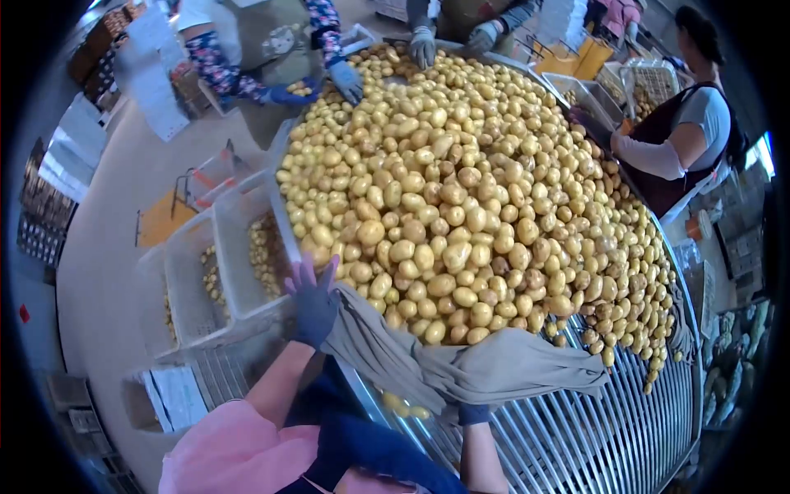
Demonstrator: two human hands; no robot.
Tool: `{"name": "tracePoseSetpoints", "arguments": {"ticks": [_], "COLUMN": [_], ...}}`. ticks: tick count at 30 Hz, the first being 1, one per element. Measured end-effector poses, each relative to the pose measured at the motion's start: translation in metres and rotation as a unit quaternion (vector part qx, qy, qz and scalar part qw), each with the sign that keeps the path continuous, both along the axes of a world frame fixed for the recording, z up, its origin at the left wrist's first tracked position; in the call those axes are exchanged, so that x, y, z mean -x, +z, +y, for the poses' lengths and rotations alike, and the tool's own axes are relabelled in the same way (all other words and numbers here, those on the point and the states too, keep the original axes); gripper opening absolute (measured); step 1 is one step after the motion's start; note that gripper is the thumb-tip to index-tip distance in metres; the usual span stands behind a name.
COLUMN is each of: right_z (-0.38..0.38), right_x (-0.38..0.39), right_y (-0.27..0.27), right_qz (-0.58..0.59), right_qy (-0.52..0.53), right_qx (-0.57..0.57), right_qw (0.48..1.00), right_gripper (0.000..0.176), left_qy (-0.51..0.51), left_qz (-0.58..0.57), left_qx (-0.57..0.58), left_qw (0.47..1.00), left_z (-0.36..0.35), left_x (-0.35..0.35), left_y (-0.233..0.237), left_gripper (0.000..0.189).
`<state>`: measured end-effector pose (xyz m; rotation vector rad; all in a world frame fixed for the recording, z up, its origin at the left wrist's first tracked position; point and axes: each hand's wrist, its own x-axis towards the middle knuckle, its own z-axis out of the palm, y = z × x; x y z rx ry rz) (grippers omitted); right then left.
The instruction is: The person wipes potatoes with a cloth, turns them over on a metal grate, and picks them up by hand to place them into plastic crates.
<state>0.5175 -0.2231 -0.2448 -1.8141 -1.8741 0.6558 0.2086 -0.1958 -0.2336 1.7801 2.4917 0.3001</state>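
A large heap of potatoes [461, 198] covers a slatted metal table [568, 428] in front of me. A grey cloth [502, 366] lies bunched along the near edge of the heap. My left hand [314, 309], in a grey and purple glove, is beside the cloth's left end at the table rim, its fingers spread. My right hand [472, 413], in a dark glove, is at the underside of the cloth's middle; the cloth hides its fingers. A few potatoes [403, 406] lie on the slats between my arms.
Plastic crates [234, 325] holding some potatoes stand left of the table. Across the heap, gloved hands of co-workers [346, 78] [423, 48] reach in. Another person [691, 136] stands at the right rim. White crates [650, 78] and a yellow stool [164, 218] are nearby.
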Motion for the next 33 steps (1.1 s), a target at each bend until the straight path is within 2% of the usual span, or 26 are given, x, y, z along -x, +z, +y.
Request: {"name": "tracePoseSetpoints", "arguments": {"ticks": [1,2,4,6,8,9,11,12,13,14,15,16,17,18,19,20,22,23,24,26,29,30,32,33], "right_z": [0.003,0.010,0.023,0.042,0.073,0.082,0.131,0.155,0.180,0.202,0.222,0.246,0.290,0.291,0.288,0.283,0.252,0.221,0.192,0.130,0.036,0.007,-0.033,-0.047], "right_x": [0.010,0.019,0.033,0.047,0.072,0.084,0.099,0.105,0.113,0.105,0.112,0.120,0.111,0.121,0.122,0.118,0.072,0.049,0.026,-0.017,-0.081,-0.104,-0.145,-0.162], "right_y": [0.000,0.000,0.002,0.009,0.018,-0.008,-0.023,0.005,-0.006,-0.046,-0.022,0.004,-0.059,0.039,0.085,0.111,0.133,0.156,0.174,0.199,0.215,0.216,0.205,0.196], "right_qz": [0.005,0.010,0.026,0.066,0.121,0.173,-0.074,-0.007,-0.041,-0.027,0.019,0.064,-0.084,-0.182,-0.134,-0.083,0.083,0.112,0.111,0.080,0.017,-0.012,-0.076,-0.110], "right_qy": [-0.002,-0.005,-0.012,-0.027,-0.060,-0.088,-0.069,-0.019,-0.066,-0.066,-0.103,-0.142,-0.143,-0.104,-0.134,-0.157,-0.194,-0.151,-0.175,-0.252,-0.361,-0.398,-0.461,-0.483], "right_qx": [0.014,0.029,0.061,0.103,0.148,0.039,0.005,0.048,-0.030,-0.124,-0.079,-0.036,-0.259,-0.083,-0.123,-0.162,-0.213,-0.240,-0.243,-0.243,-0.238,-0.232,-0.201,-0.176], "right_qw": [1.000,1.000,0.998,0.992,0.980,0.980,0.995,0.999,0.997,0.990,0.991,0.987,0.951,0.974,0.974,0.971,0.954,0.952,0.948,0.933,0.902,0.887,0.861,0.851], "right_gripper": [0.023,0.023,0.023,0.023,0.023,0.034,0.036,0.048,0.058,0.059,0.060,0.060,0.043,0.029,0.025,0.021,0.016,0.013,0.013,0.014,0.015,0.015,0.016,0.016], "left_qy": [-0.033,-0.057,-0.112,-0.156,-0.197,-0.199,-0.226,-0.255,-0.253,-0.262,-0.252,-0.205,-0.182,-0.249,-0.248,-0.213,-0.262,-0.293,-0.313,-0.356,-0.534,-0.527,-0.513,-0.495], "left_qz": [-0.026,-0.014,-0.030,-0.045,-0.047,-0.030,-0.016,-0.019,0.001,0.029,-0.002,-0.176,-0.141,-0.104,-0.140,-0.053,-0.076,-0.225,-0.368,-0.475,-0.431,-0.518,-0.532,-0.491], "left_qx": [0.002,-0.014,-0.007,-0.107,-0.091,-0.079,-0.099,-0.112,-0.106,-0.077,-0.089,-0.127,-0.008,0.123,0.099,0.004,-0.077,-0.059,-0.037,-0.015,0.122,0.251,0.449,0.518], "left_qw": [0.999,0.998,0.993,0.981,0.975,0.976,0.969,0.960,0.961,0.961,0.964,0.954,0.973,0.955,0.953,0.976,0.959,0.927,0.875,0.805,0.717,0.625,0.503,0.496], "left_z": [0.015,0.027,0.052,0.082,0.112,0.130,0.170,0.198,0.220,0.242,0.267,0.295,0.312,0.312,0.316,0.307,0.295,0.282,0.265,0.203,0.145,0.122,0.087,0.077], "left_x": [0.004,0.003,0.009,0.018,0.033,0.035,0.026,0.022,0.016,0.012,0.011,0.016,0.013,0.011,0.016,0.018,0.040,0.041,0.045,0.015,-0.030,-0.045,-0.081,-0.098], "left_y": [-0.009,-0.004,0.001,0.002,0.002,0.002,-0.002,-0.009,-0.003,-0.001,-0.026,-0.059,-0.042,0.012,0.015,0.013,0.025,0.040,0.055,0.102,0.108,0.126,0.113,0.126], "left_gripper": [0.070,0.071,0.069,0.065,0.063,0.062,0.061,0.060,0.056,0.054,0.050,0.050,0.047,0.042,0.039,0.040,0.034,0.033,0.031,0.032,0.038,0.042,0.047,0.043]}}
